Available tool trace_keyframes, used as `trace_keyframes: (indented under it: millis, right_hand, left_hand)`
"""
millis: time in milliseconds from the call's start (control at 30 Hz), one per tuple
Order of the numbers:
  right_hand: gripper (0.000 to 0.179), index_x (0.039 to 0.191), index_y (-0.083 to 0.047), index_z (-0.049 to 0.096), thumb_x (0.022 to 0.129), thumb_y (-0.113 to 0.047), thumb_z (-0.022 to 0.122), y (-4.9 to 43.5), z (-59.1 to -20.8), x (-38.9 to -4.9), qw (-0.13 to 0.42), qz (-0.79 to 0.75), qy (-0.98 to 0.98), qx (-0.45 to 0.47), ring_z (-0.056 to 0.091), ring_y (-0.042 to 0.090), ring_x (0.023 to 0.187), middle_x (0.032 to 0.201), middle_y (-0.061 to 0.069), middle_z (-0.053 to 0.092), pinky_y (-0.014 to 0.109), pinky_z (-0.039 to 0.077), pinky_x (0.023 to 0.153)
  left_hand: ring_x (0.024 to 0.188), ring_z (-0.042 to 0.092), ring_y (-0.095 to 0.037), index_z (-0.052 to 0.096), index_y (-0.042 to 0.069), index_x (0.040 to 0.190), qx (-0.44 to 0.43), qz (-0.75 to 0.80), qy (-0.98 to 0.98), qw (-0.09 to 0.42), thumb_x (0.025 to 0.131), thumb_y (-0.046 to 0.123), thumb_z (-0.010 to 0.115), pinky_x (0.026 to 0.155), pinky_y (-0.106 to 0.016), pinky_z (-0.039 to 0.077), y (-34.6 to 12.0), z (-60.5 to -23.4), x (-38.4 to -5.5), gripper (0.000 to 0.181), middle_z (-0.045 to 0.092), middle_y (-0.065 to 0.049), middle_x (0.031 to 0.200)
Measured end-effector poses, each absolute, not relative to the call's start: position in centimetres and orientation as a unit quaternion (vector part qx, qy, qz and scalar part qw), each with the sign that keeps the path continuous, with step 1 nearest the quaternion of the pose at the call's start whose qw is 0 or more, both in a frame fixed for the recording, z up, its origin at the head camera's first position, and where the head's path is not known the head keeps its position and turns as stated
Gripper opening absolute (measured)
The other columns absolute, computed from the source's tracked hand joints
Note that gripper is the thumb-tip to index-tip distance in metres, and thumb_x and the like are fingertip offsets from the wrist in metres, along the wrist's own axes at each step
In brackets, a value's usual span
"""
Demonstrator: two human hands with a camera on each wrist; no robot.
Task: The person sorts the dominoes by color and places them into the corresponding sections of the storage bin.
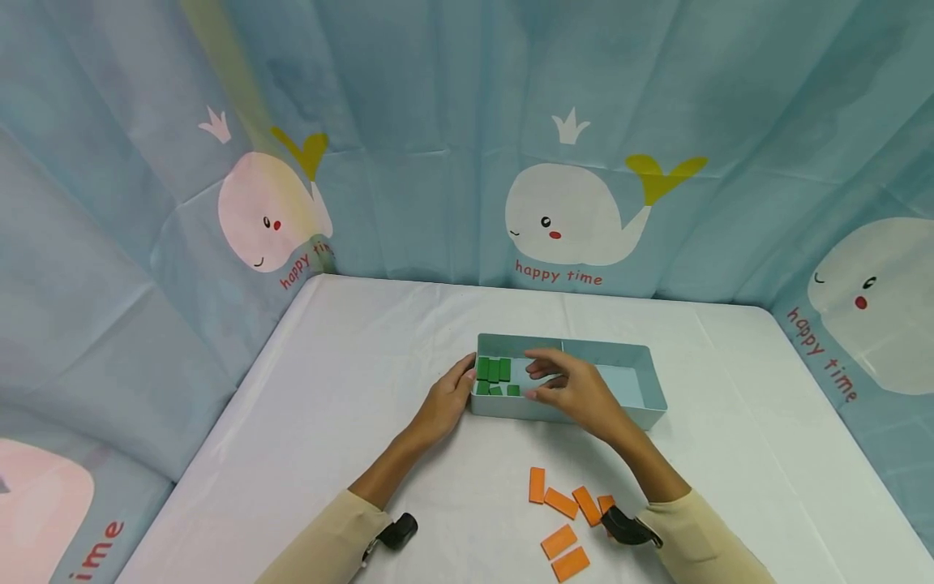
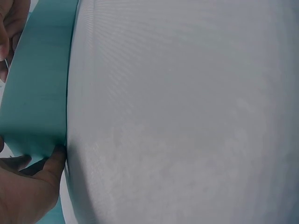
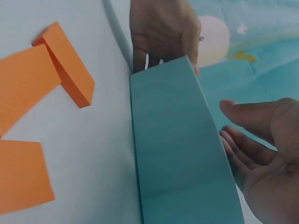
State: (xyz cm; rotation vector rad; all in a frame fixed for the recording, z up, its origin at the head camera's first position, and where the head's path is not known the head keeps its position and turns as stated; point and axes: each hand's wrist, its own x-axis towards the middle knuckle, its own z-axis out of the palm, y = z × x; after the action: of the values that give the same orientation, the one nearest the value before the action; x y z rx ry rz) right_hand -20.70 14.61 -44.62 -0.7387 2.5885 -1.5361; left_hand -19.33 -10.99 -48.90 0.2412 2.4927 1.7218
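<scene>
A teal box (image 1: 525, 408) with a divider stands on the white-covered table. Several green blocks (image 1: 494, 370) lie in its left compartment, mostly toward the left end. My left hand (image 1: 443, 403) rests against the left end of the box, and in the left wrist view its fingers (image 2: 55, 163) touch the end wall. My right hand (image 1: 580, 392) hovers over the box near the divider, thumb and fingers apart with nothing between them. In the right wrist view the right hand (image 3: 266, 144) is just beyond the box's long wall (image 3: 175, 140).
Several orange blocks (image 1: 560, 503) lie scattered on the table (image 1: 350, 389) in front of the box, some close to the right forearm. A black wrist strap device (image 1: 398, 532) sits on the left sleeve and another (image 1: 626, 527) on the right. Blue whale-print curtains (image 1: 430, 211) surround the table.
</scene>
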Motion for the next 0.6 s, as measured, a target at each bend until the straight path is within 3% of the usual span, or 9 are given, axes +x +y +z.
trace_keyframes:
  millis: [200,600]
  right_hand:
    - [0.052,0.140,-0.012,0.066,0.091,-0.005,0.084,15.0,-44.5,-19.6,0.011,-0.497,0.834,-0.238,0.071,0.033,0.112,0.120,0.005,0.073,0.028,0.062,0.091]
    - [0.052,0.138,-0.011,0.068,0.089,-0.001,0.085,16.2,-44.9,-17.8,-0.025,-0.503,0.824,-0.258,0.070,0.022,0.113,0.122,0.003,0.073,0.033,0.062,0.095]
  left_hand:
    - [0.161,0.028,-0.031,0.032,0.007,0.167,0.079,0.564,0.821,0.051,0.117,0.035,0.037,0.131,-0.053,0.023,-11.0,-49.0,-19.4,0.057,0.037,-0.009,0.171]
    - [0.161,0.027,-0.030,0.031,0.008,0.168,0.079,0.564,0.820,0.054,0.118,0.035,0.037,0.131,-0.052,0.023,-11.1,-49.2,-19.5,0.057,0.036,-0.008,0.171]
